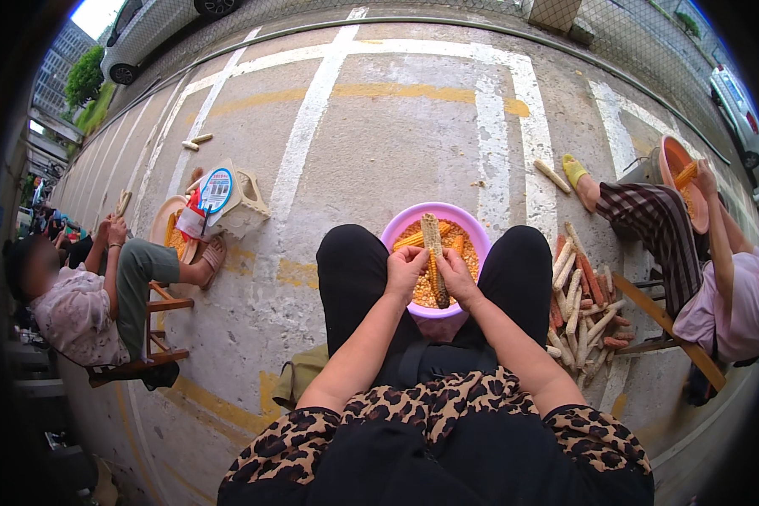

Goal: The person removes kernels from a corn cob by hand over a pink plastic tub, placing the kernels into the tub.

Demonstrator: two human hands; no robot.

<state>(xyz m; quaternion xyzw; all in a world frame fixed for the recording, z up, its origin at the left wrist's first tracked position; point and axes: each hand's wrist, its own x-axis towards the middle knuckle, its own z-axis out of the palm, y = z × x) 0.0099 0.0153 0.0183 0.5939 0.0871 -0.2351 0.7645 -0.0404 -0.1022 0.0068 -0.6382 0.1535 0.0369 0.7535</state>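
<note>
Between my knees stands a pink-purple basin [479, 233] with loose yellow corn kernels [424, 296] in it. Over it, my left hand [407, 271] and my right hand [458, 277] grip a mostly bare corn cob [431, 233] from either side. Its far end is pale, and a strip of orange kernels shows between my thumbs. The near end looks darker. Beyond my left fingers, an ear of corn [412, 240] with its kernels on lies in the basin. Part of another ear [458, 244] shows past my right hand.
To the right lies a heap of stripped cobs [580, 316]. Beside it, a seated person holds an ear over an orange basin [672, 152]. Another person sits at the left on a wooden chair [167, 305], near a cream plastic stool [240, 201]. A stray cob [551, 175] lies ahead.
</note>
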